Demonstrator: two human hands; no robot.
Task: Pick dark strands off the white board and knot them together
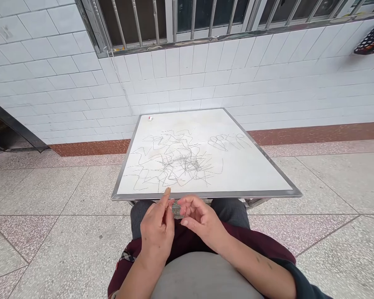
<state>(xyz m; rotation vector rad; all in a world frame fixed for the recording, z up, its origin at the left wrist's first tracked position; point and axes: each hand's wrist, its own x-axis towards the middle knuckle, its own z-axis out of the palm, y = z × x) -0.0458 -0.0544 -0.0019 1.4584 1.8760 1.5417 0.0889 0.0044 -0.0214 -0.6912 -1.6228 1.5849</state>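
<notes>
A thin green strand (pixel 176 204), like a short piece of wire, runs between my two hands just in front of the table's near edge. My left hand (pixel 158 226) pinches one end of it, its index finger stretched toward the table. The strand's other end meets the fingertips of my right hand (pixel 202 220), whose fingers are curled with the thumb apart from them. On the white table (pixel 246 174) lies a loose tangle of thin dark wire-like pieces (pixel 185 162), densest in the middle. Several looped pieces (pixel 226 141) lie separately to the right.
A small red-and-white object (pixel 150 118) sits at the table's far left corner. A grey metal rim (pixel 205 194) edges the tabletop. Behind stands a white tiled wall (pixel 193 79) with a barred window (pixel 205 18). My knees are under the near edge, above a speckled stone floor (pixel 81 241).
</notes>
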